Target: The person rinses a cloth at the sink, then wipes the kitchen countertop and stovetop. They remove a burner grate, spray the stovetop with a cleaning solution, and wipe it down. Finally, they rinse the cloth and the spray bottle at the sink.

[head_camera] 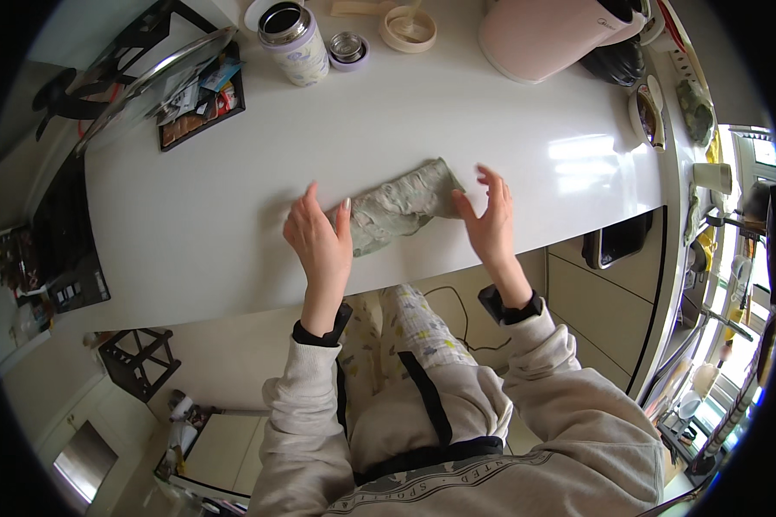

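A grey-green cloth [394,205], folded into a long wrinkled strip, lies aslant on the white countertop [246,168] close to its front edge. At the cloth's left end is my left hand [317,229], its thumb against or just over the fabric and its fingers apart. My right hand [490,220] is at the other end, fingers spread and raised, with the thumb near the cloth's corner; whether it touches cannot be told. Neither hand is closed around the cloth.
Along the back stand an open lilac thermos [297,55], its lid [348,50], a round wooden dish [407,31] and a pink Midea kettle [543,39]. A black tray [204,113] of packets sits back left beside a glass pot lid [161,81]. A bowl with a spoon [646,113] is at right.
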`<state>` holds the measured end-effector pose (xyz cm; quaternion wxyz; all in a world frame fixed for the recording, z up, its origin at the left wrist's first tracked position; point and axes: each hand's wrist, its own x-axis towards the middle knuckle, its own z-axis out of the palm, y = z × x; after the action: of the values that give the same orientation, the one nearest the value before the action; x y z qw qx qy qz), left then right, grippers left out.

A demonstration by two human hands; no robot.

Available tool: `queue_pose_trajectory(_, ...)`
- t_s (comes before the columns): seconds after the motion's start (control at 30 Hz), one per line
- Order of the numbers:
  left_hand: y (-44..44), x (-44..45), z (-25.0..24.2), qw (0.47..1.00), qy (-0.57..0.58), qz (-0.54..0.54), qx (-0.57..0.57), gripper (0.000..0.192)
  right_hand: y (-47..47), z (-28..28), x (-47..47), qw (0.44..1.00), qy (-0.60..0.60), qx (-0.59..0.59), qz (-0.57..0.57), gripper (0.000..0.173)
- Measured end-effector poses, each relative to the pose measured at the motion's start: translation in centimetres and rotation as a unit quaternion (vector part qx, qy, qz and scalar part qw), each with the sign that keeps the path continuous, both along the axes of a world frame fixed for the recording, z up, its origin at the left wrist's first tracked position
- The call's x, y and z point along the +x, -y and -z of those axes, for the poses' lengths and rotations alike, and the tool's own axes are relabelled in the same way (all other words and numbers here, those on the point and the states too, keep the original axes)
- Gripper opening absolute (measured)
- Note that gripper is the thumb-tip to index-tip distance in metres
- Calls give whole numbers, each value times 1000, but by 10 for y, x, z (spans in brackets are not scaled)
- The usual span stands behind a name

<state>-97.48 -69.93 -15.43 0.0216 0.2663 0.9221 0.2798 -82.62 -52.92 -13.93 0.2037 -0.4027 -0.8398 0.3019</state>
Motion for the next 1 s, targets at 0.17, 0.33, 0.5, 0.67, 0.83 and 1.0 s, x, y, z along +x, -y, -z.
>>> queue_pose_trajectory(0.17,5,27,-4,992,-80,97,-16,34,26,11,1,987,23,113,-112,61)
queue_pose_trajectory(0.33,2,50,5,979,20,169,-114,48,45,32,-33,972,125,110,-163,63)
queue_pose_trajectory(0.5,6,15,10,975,-42,190,-104,45,57,38,-63,986,76,77,-129,69)
queue_pose_trajectory(0.67,12,-5,7,974,-3,215,-66,48,77,37,-95,992,87,75,-43,67)
queue_pose_trajectory(0.83,30,34,-13,965,50,240,-93,49,70,55,-46,982,81,129,-113,64)
queue_pose_trajectory(1.0,64,90,-51,953,122,278,4,36,-39,57,90,956,209,147,-143,70)
